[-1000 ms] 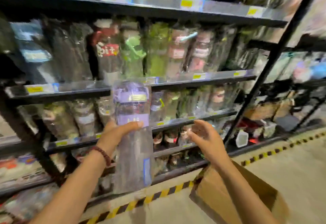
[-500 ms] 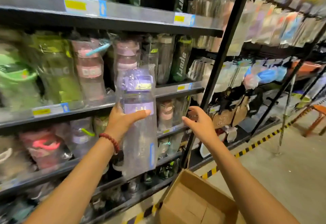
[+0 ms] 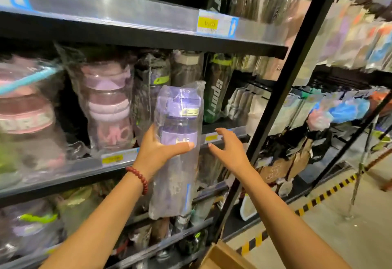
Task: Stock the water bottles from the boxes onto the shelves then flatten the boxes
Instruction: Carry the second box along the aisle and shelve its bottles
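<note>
Left hand [image 3: 158, 152] grips a purple water bottle [image 3: 179, 133] in a clear bag, upright before the shelf edge [image 3: 224, 136]. Right hand [image 3: 230, 149] hovers beside it, fingers spread, apparently not touching. Cardboard box [image 3: 222, 258] below.

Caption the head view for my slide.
Left hand lifts a bagged purple bottle toward the shelf; right hand open beside it.

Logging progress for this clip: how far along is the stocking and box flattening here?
Partly done. Wrapped bottles already fill the shelf, such as the pink bottle and dark sport bottle. In hand: the left hand grips a bagged purple water bottle in front of that shelf, not yet placed; the right hand is open beside it. Left: the cardboard box still stands unflattened.
</note>
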The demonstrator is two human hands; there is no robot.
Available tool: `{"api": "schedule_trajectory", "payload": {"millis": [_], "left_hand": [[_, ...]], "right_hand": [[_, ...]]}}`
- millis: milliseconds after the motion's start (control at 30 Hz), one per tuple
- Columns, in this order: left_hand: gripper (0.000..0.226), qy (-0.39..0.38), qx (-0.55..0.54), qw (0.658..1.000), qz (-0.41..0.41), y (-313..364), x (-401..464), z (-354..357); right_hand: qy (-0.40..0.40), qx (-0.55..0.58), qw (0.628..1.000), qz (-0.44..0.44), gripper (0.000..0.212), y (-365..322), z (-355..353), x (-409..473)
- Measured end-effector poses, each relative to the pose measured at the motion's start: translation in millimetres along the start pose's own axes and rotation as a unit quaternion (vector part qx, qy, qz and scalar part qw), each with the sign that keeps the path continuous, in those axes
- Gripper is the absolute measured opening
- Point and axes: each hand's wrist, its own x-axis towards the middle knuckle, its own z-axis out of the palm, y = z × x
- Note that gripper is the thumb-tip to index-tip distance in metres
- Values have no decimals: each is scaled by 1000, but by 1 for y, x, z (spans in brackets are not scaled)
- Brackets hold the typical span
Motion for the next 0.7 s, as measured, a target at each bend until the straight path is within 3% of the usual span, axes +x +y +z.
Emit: {"api": "schedule_trajectory", "payload": {"millis": [200, 300, 467, 567, 700], "left_hand": [[72, 18, 1, 999, -31, -12, 37, 24], [76, 41, 6, 999, -32, -15, 44, 33], [66, 69, -10, 997, -15, -5, 59, 58], [59, 78, -6, 997, -1, 0, 75, 72], [60, 84, 21, 996, 14, 5, 87, 84]], "right_hand": [[-6, -58, 998, -28, 53, 36, 7, 46], [-13, -80, 995, -59, 45, 52, 14, 52], [-9, -108, 985, -136, 39, 77, 18, 53], [-37, -149, 970, -188, 37, 90, 11, 63], [-71, -124, 966, -213, 39, 96, 5, 73]]}}
